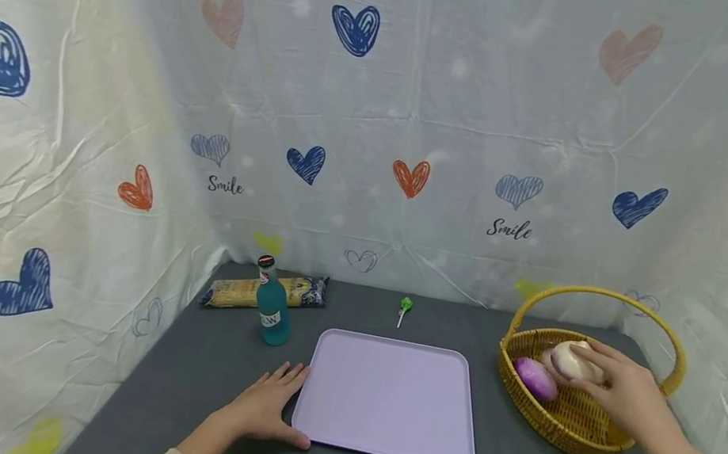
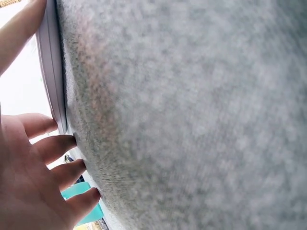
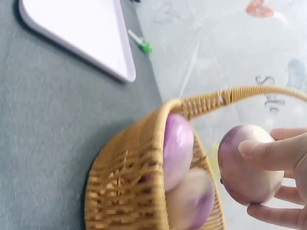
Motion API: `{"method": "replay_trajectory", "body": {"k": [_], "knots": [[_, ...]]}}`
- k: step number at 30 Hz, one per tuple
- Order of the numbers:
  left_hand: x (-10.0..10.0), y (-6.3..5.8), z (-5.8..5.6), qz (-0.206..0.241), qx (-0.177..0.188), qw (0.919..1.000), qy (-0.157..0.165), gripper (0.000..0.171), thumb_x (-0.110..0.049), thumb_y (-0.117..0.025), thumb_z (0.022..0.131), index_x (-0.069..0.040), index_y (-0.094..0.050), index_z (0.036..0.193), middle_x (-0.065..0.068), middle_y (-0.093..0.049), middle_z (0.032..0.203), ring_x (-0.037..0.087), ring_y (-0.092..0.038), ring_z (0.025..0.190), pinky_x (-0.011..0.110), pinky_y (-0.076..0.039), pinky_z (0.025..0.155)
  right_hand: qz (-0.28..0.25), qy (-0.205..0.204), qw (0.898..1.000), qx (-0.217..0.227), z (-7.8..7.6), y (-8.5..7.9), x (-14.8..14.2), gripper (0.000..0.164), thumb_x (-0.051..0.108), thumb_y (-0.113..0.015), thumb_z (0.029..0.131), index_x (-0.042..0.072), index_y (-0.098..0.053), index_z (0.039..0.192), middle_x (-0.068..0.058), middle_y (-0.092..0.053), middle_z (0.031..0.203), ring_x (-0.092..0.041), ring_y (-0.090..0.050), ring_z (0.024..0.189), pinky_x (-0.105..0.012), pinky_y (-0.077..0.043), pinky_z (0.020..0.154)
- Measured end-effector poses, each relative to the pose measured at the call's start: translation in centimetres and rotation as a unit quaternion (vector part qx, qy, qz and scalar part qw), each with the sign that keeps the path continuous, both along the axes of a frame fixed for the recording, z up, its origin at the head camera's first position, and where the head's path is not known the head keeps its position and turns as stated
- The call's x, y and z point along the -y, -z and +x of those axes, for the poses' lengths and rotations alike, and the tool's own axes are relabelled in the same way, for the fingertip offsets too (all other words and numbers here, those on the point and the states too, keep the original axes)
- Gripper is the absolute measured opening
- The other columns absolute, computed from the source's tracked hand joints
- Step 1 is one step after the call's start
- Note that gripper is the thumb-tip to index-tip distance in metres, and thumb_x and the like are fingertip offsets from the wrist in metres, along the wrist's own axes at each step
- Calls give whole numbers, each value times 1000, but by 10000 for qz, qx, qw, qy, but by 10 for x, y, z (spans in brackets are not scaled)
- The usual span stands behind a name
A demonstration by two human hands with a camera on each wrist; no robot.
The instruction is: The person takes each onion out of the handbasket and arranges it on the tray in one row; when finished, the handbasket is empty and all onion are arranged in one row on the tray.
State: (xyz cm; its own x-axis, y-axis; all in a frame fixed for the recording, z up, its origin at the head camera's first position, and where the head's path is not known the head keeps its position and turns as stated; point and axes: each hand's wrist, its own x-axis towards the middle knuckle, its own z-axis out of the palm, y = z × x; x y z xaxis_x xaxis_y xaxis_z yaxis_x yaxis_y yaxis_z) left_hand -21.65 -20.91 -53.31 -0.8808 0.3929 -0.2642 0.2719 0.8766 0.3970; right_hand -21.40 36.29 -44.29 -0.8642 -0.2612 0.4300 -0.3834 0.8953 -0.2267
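Note:
In the head view my right hand [image 1: 619,386] is over the wicker basket [image 1: 571,434], its thumb and fingers gripping a smooth, egg-shaped purple-and-white vegetable [image 1: 574,361]. The right wrist view shows this vegetable [image 3: 249,165] held above the basket's rim. Two similar ones lie in the basket: a more purple one [image 3: 177,148] and a paler one [image 3: 194,199] with a purple patch. At the left side of the lilac tray [image 1: 389,400], my left hand [image 1: 265,403] rests with fingers spread, its thumb at the near left corner. The left wrist view has the fingertips along the tray's rim [image 2: 52,72].
Behind the left hand stands a teal bottle [image 1: 273,312], in front of a yellow-and-blue packet [image 1: 233,292] lying down. A green lollipop [image 1: 405,306] lies beyond the tray. The basket's tall handle [image 1: 602,293] arches over its opening. Hanging sheets border the grey table.

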Motion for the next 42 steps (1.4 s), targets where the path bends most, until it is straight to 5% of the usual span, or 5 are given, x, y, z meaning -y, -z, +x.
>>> {"method": "replay_trajectory", "body": {"k": [6,14,20,24,42], "knots": [[0,0,1,112,25,9999,0,126,-77,-77,66,-12,-25,161,15,-25,166,42,-16,154,69,-19,118,-202,-175,9994,-209,3,-8,16,54,13,-88,74,4,-71,125,-31,-63,128,-38,-66,88,-27,-40,57],[-2,-3,2,108,23,9999,-38,126,-76,-77,66,-13,-25,161,14,-25,166,42,-16,154,68,-19,119,-396,-392,9959,-718,9,-15,37,56,11,-92,68,7,-73,121,-26,-67,124,-46,-65,104,-55,-55,73],[-4,-2,2,152,41,9999,-19,125,-76,-77,67,-13,-25,161,14,-25,166,42,-16,154,69,-18,118,-332,-610,9931,-943,9,-20,50,60,7,-92,64,6,-73,121,-28,-66,125,-44,-69,96,-50,-59,67],[-1,1,1,122,59,9999,-67,125,-77,-77,67,-14,-25,162,13,-25,167,41,-15,155,68,-18,119,-377,-755,9920,-935,8,-20,60,61,6,-92,63,6,-72,121,-27,-65,126,-39,-72,91,-44,-61,65],[0,1,2,150,79,9998,-70,125,-75,-77,67,-13,-25,161,15,-24,167,42,-15,155,69,-17,119,-544,-998,9903,-801,4,-22,92,57,7,-91,68,9,-73,122,-24,-65,129,-46,-65,109,-59,-56,81]]}}
